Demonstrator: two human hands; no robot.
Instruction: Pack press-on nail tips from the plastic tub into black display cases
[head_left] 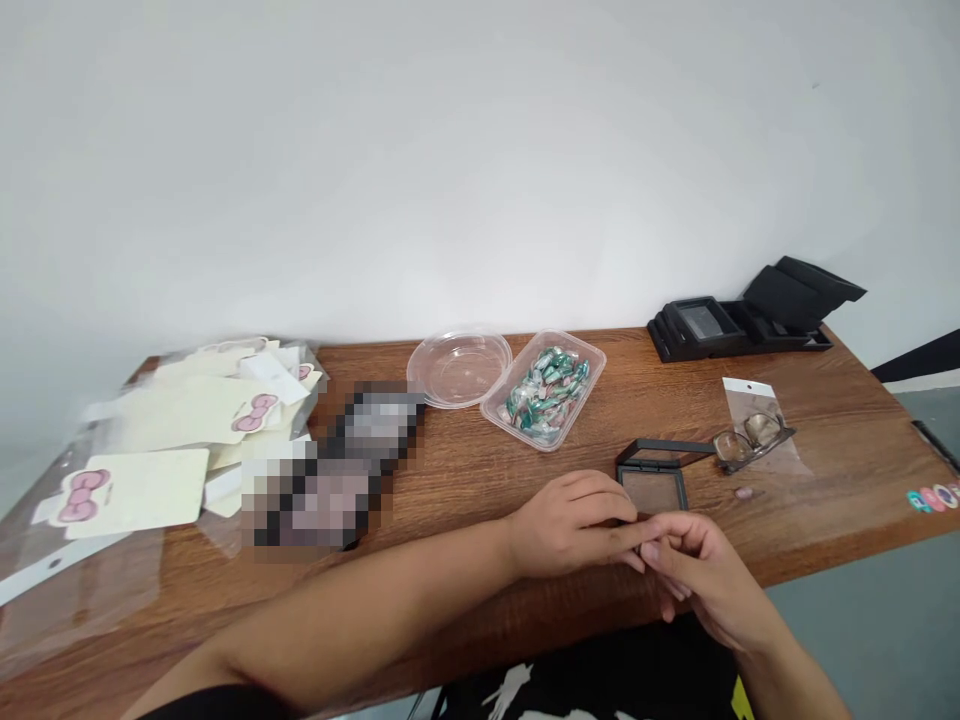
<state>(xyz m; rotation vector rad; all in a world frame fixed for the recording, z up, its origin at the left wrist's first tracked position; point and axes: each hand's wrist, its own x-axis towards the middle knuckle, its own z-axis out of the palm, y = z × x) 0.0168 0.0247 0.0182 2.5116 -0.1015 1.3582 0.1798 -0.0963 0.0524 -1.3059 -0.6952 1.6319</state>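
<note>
My left hand [574, 522] rests on the wooden table [480, 480] near its front edge, palm down, with a finger stretched out to the right. My right hand [701, 572] meets it there, its fingers curled and pinched around that fingertip. Whether something small sits in the pinch is hidden. Just behind both hands lies an open black compact [658, 478] with a brown pan. A tiny pink piece [744, 493] lies on the table to its right.
Glasses in a clear bag [754, 435] lie at the right. A clear tub of green-and-white wrapped pieces [544, 392] and a round clear bowl [459, 366] stand mid-back. Black boxes [750, 315] sit back right, bagged cards with pink bows [135, 485] at the left, stickers [932, 497] at the right edge.
</note>
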